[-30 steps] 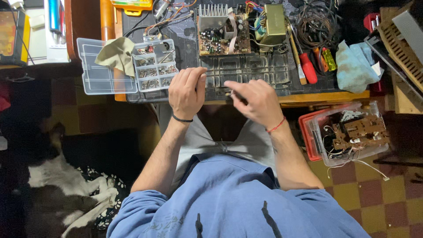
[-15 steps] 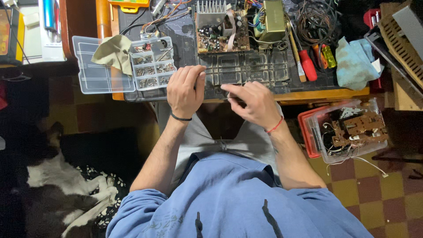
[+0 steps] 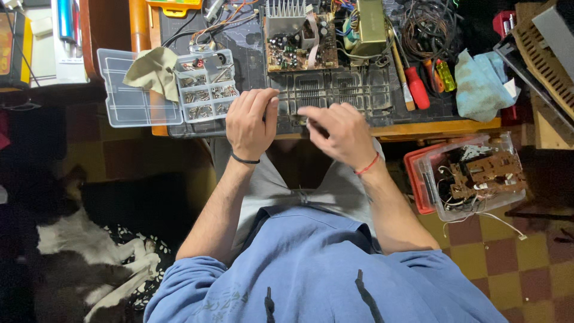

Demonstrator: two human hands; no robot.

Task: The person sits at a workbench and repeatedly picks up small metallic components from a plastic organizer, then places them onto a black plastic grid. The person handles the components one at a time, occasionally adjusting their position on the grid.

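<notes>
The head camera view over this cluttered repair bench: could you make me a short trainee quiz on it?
1. True or false: the left hand rests on the dark grilled chassis panel.
2. What lies draped over the clear parts organizer? A) olive cloth B) pliers C) cable
3. Which colour is the screwdriver handle beside the right hand?

Key: 1 true; 2 A, the olive cloth; 3 red.

A blue sweatshirt over grey shorts, a black band on the left wrist and a red one on the right wrist, a red-handled screwdriver, a pale blue cloth, a red-and-yellow checked floor, a black-and-white cat.
</notes>
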